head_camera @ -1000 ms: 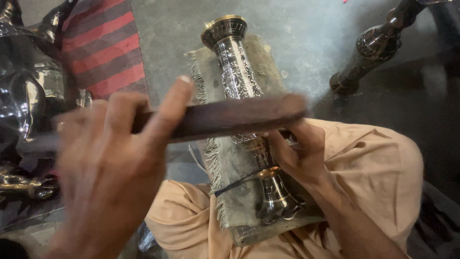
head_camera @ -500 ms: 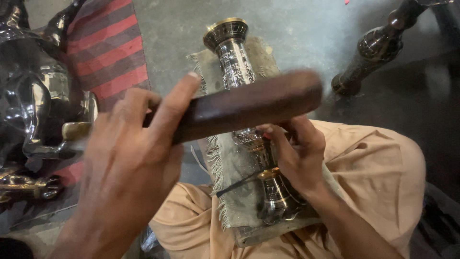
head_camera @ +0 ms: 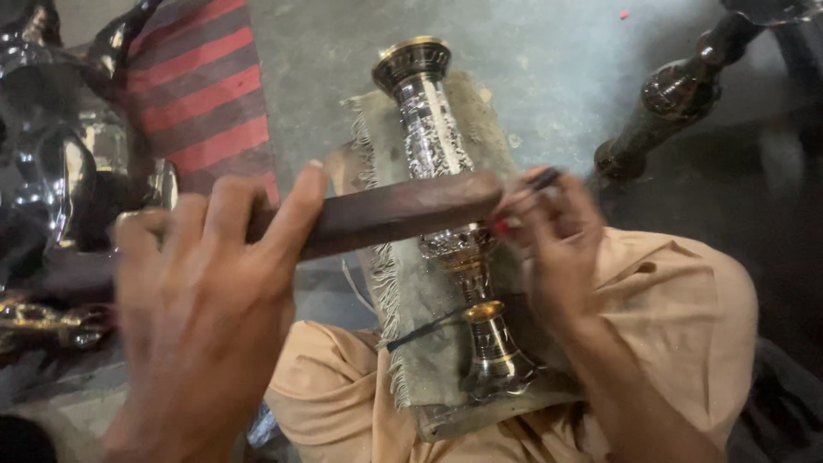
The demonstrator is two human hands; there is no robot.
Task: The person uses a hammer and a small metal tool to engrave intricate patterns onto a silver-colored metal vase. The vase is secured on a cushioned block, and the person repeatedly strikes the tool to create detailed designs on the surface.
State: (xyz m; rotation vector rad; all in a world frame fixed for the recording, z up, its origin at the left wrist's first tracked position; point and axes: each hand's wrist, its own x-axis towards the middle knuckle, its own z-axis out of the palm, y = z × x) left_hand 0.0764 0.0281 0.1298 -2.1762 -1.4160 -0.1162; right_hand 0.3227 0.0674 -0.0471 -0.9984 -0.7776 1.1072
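Left hand (head_camera: 201,309), raised near, fingers clamped around a dark wooden bar (head_camera: 386,214); right hand (head_camera: 557,249) pinches a thin dark tool (head_camera: 536,183) against an engraved silver-and-brass metal vase (head_camera: 446,197).

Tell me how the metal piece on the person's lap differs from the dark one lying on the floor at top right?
The lap piece is silvery with fine patterning and gold bands; the floor piece is dark and plain. The lap piece rests on a frayed cloth across the knees; the floor piece lies slanted on bare floor, untouched. Both are long, turned, bulbous stems.
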